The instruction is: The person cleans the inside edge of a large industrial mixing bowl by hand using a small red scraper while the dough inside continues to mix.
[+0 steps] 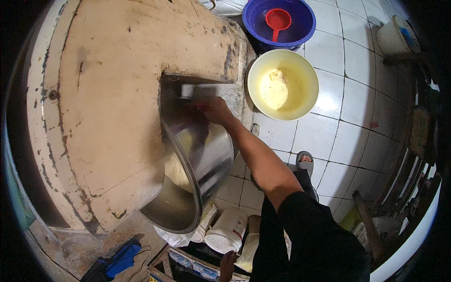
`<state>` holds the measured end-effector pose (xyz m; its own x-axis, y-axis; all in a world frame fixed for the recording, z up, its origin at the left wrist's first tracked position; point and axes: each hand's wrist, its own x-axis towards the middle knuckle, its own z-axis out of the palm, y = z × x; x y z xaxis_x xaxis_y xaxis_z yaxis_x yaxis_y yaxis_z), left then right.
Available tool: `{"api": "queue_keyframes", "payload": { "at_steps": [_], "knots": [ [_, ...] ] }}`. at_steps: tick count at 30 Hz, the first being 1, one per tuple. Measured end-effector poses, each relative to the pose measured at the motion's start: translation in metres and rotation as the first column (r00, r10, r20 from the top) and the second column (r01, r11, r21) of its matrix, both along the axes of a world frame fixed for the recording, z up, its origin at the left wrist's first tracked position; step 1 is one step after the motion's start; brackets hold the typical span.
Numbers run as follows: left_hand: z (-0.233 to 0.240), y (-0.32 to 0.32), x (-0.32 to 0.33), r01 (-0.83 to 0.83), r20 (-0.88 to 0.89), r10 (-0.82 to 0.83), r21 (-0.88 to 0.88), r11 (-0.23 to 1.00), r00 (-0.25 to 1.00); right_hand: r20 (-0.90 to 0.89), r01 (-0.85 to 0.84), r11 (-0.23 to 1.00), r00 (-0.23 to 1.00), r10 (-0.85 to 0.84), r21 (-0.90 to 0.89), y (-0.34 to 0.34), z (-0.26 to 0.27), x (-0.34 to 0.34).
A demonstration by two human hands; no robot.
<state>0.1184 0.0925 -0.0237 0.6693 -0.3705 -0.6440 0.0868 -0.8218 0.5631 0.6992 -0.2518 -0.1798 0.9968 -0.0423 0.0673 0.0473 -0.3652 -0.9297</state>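
Observation:
A large steel mixer bowl (215,158) stands under the beige housing of a mixing machine (116,105), with pale dough or batter (177,171) inside it. My right hand (208,110) reaches into the dark gap beneath the housing, above the bowl; its fingers are blurred and something reddish shows beside them. Whether it holds anything cannot be told. My left hand (228,263) is low in the view, near a white plastic bucket (227,231); its fingers are partly visible and its hold is unclear.
A cream plastic basin (252,84) with pale yellow powder stands on the tiled floor (319,137). Beside it is a purple basin (308,35) with a red plastic dipper (278,20). A white bucket (387,37) stands at the upper right, a wooden rack (368,225) at the lower right.

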Motion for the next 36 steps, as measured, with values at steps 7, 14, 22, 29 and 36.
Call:
{"api": "queue_keyframes", "payload": {
  "at_steps": [7, 14, 22, 29, 36],
  "knots": [
    [0.033, -0.058, 0.067, -0.776, -0.248, 0.819, 0.268, 0.571, 0.517, 0.058, -0.168, 0.915, 0.986, 0.158, 0.366, -0.019, -0.029, -0.062],
    [0.010, 0.023, -0.029, 0.082, 0.054, -0.117, 0.443, 0.893, 0.992, 0.111, -0.035, 0.959, 0.994, 0.004, 0.281, -0.005, 0.012, -0.089],
    [0.028, -0.039, 0.036, -0.703, -0.173, 0.740, 0.235, 0.671, 0.649, -0.027, -0.229, 0.946, 0.973, 0.229, -0.230, 0.000, -0.008, 0.056],
    [0.045, -0.062, 0.059, -0.900, -0.243, 0.914, 0.218, 0.379, 0.326, 0.098, -0.112, 0.829, 0.993, 0.069, 0.548, -0.009, 0.031, -0.128],
    [0.013, -0.019, 0.014, -0.380, -0.101, 0.391, 0.109, 0.918, 0.915, -0.096, -0.065, 0.966, 0.991, 0.092, 0.251, -0.021, 0.020, -0.051]
  ]
}}
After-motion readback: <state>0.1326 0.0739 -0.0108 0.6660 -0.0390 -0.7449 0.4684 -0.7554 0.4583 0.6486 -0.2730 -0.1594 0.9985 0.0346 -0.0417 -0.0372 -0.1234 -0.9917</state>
